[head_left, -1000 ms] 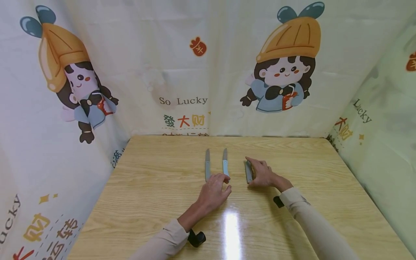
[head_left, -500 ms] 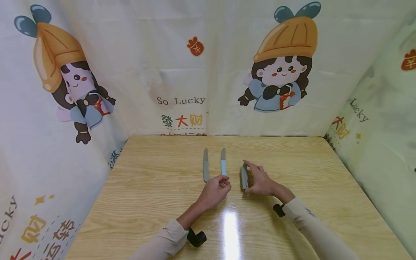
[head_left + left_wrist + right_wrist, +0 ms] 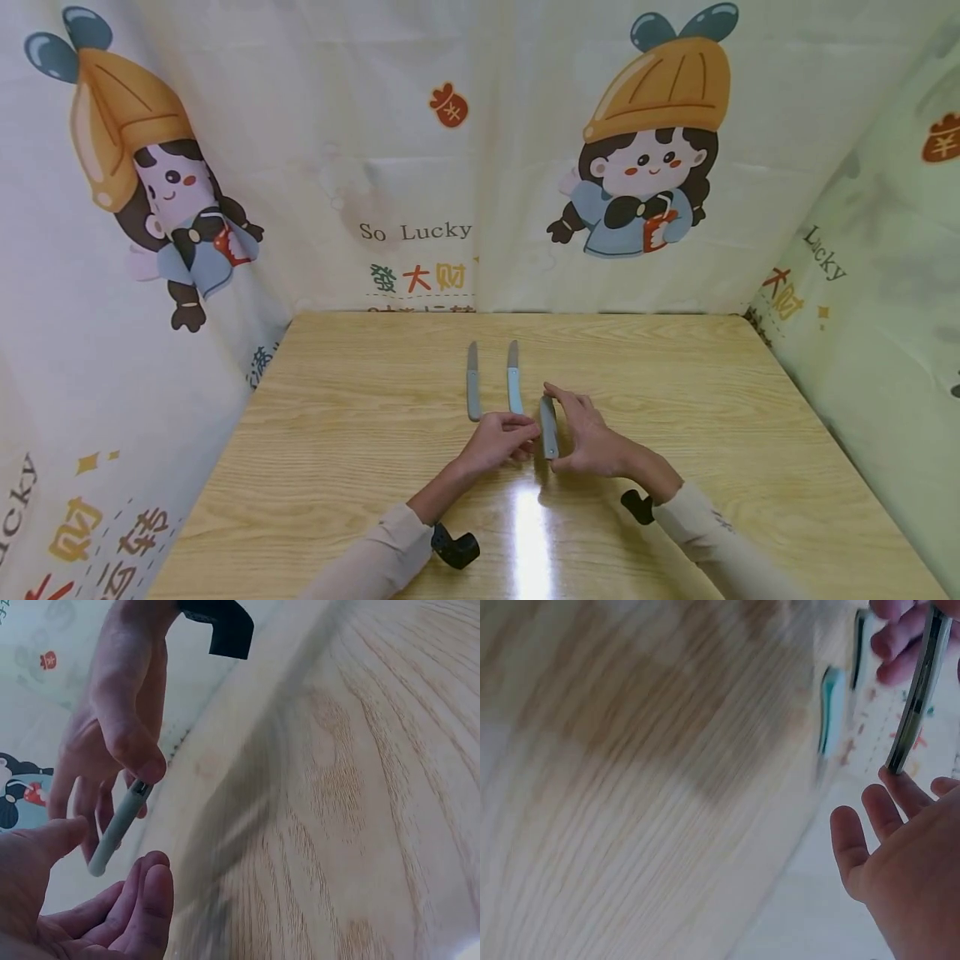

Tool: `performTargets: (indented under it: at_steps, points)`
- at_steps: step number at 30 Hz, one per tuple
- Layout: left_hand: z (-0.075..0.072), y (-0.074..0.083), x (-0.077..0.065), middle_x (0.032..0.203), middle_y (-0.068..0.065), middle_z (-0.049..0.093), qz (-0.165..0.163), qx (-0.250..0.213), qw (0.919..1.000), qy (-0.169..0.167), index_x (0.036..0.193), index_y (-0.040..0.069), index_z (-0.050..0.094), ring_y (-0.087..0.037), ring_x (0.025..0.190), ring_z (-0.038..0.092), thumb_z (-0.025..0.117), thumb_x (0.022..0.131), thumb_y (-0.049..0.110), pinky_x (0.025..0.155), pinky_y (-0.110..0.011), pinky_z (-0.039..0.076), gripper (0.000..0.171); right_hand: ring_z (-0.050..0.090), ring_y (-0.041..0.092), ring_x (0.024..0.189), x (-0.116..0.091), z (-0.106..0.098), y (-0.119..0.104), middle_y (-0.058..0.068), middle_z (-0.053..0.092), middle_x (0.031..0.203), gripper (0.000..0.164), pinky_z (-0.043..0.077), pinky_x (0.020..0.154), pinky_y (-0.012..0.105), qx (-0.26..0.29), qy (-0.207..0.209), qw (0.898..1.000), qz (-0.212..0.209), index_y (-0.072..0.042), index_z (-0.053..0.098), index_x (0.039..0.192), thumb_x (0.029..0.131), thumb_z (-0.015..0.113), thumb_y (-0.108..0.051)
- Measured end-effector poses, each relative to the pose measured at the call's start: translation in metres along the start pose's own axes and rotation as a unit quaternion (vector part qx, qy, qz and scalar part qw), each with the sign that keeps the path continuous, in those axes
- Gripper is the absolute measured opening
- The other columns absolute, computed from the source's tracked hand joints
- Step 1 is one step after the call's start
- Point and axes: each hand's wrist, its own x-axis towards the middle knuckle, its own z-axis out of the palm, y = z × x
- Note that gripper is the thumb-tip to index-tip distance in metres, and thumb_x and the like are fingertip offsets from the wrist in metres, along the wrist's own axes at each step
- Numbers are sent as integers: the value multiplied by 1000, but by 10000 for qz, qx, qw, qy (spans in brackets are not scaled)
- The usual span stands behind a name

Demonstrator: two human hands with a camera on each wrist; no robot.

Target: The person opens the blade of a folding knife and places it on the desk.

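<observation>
My right hand (image 3: 600,442) pinches a folded grey pocket knife (image 3: 549,427) by its two ends, between thumb and fingertips. In the right wrist view the slotted edge of this folded knife (image 3: 919,690) faces the camera. Close on its left is my left hand (image 3: 495,440), its fingers relaxed and nothing held. The left wrist view shows the thumb (image 3: 64,836) and fingers (image 3: 154,892) of that hand apart, near the knife's lower end. Beyond the hands lie two unfolded pocket knives, one grey (image 3: 473,383) and one light blue (image 3: 513,383), blades pointing away.
The knives lie on a wood-grain table (image 3: 360,375). Printed curtains (image 3: 517,167) hang along its back and sides. Each wrist carries a black camera mount, like the left one (image 3: 454,547). A bright glare (image 3: 531,533) shines on the tabletop at the front.
My right hand has brought the folded grey knife left and nearer to me, beside my left hand. The left hand has drawn back slightly from the light blue knife's handle.
</observation>
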Motion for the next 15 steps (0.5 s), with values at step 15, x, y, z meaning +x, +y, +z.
performTargets:
  at_steps: [15]
  points:
    - [6,-6,0,90,-20,73,111,90,9999,57,112,-16,67,-11,64,64,68,97,4,62,-31,57,25,27,33,135,-5,16,-5,14,29,157,110,30,104,65,-195,-9,9996,-226,-14,18,161,76,87,-17]
